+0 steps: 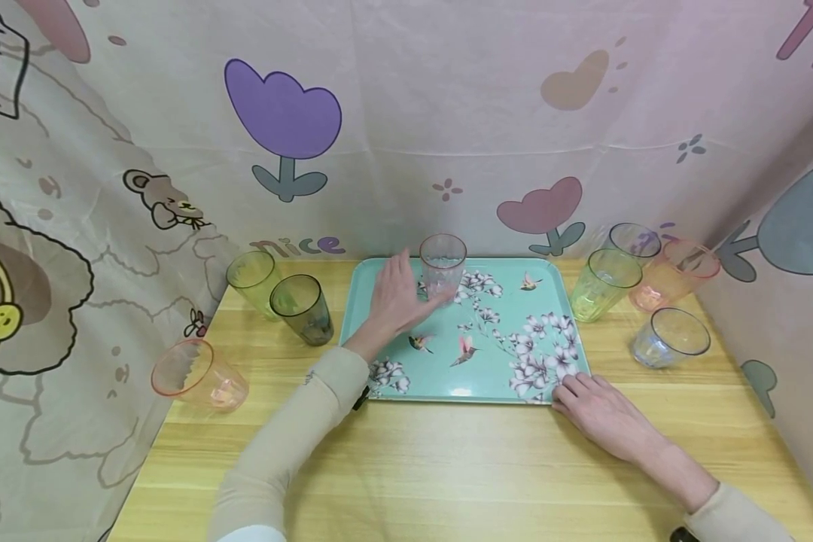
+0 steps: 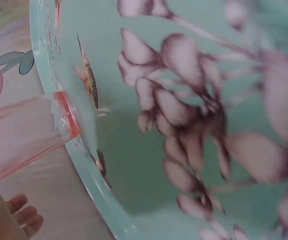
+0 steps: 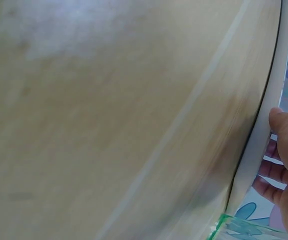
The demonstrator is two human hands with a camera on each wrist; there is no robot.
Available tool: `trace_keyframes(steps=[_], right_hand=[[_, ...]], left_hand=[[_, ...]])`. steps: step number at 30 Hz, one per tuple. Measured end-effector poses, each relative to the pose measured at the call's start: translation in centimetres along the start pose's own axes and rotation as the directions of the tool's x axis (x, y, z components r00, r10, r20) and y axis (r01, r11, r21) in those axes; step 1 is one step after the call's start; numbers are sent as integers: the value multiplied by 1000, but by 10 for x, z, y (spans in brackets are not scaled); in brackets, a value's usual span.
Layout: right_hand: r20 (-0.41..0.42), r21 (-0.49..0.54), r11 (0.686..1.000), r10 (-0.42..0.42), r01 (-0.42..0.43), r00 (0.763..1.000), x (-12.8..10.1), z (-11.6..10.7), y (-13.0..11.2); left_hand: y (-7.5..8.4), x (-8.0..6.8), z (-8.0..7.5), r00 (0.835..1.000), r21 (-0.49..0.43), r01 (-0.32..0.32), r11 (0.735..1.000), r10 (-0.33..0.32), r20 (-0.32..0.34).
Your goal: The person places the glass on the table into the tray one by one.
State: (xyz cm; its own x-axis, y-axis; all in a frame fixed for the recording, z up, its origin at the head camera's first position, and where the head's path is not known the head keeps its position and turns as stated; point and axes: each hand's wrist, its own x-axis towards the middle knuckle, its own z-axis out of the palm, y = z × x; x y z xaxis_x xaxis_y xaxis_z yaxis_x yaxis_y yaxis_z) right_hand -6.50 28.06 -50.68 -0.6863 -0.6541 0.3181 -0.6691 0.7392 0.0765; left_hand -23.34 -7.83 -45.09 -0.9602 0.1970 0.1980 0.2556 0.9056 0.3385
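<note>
Setting clear pink cup (image 1: 443,265) upright at far edge of teal tray (image 1: 379,293); left hand (image 1: 396,295) curling round it, right hand (image 1: 599,410) lying flat by tray corner; next likely calling for releasing, reaching 1 of 7 table (image 1: 447,452) cups

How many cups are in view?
8. One on the tray, held by the left hand: cup. Three left of the tray. Four right of it.
</note>
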Motion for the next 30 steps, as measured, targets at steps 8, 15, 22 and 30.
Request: trace_keyframes(steps=[8, 15, 22, 30], right_hand=[[1, -5, 1000, -2, 2, 1000, 0, 0, 1], [11, -6, 1000, 5, -5, 1000, -1, 0, 1], [4, -3, 1000, -2, 2, 1000, -1, 1, 0], [3, -7, 1000, 2, -2, 1000, -1, 2, 1]], left_hand=[[-4, -20, -15, 994, 138, -100, 985, 104, -20], [-6, -43, -31, 979, 182, -185, 966, 197, -52], [-8, -61, -48, 964, 188, -205, 961, 231, -131], [-18, -77, -69, 958, 236, -170, 957, 217, -188]])
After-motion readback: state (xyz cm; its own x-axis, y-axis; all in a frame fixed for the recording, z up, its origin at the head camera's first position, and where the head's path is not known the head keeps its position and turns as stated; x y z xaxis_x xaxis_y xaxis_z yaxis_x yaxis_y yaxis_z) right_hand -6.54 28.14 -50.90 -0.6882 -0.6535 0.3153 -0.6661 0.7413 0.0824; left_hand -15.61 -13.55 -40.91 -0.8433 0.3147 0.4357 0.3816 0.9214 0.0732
